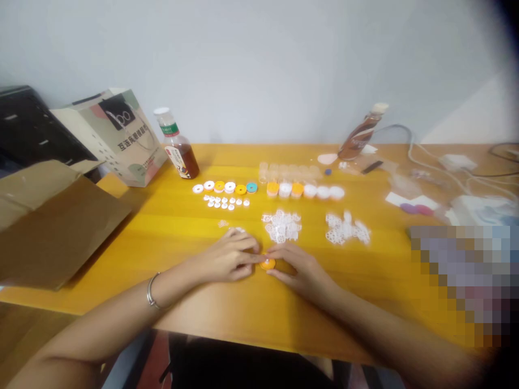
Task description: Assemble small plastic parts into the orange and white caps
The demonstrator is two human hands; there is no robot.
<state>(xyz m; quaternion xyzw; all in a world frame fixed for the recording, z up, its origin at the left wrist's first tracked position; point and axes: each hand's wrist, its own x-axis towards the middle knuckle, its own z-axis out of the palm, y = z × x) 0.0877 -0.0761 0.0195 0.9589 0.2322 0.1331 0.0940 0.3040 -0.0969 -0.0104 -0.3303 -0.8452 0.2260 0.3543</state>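
My left hand (229, 258) and my right hand (298, 270) meet on the yellow table (170, 227), fingertips pinched from both sides on a small orange disc (267, 264) that rests on the tabletop. A silver bracelet (152, 292) circles my left wrist. Just beyond my hands lie two heaps of white lattice pieces (283, 225) (347, 229). Farther back runs a row of white, orange and teal rings (225, 187), with small white caps (225, 202) below it, and a second row of orange and white cups (304, 190).
A tea bottle (178, 146) and a printed paper bag (117, 135) stand back left, brown cardboard (57, 227) covers the left edge. A tilted brown bottle (360, 132), cables (430, 156) and clutter sit back right. A blurred-out patch (462, 281) hides the right corner.
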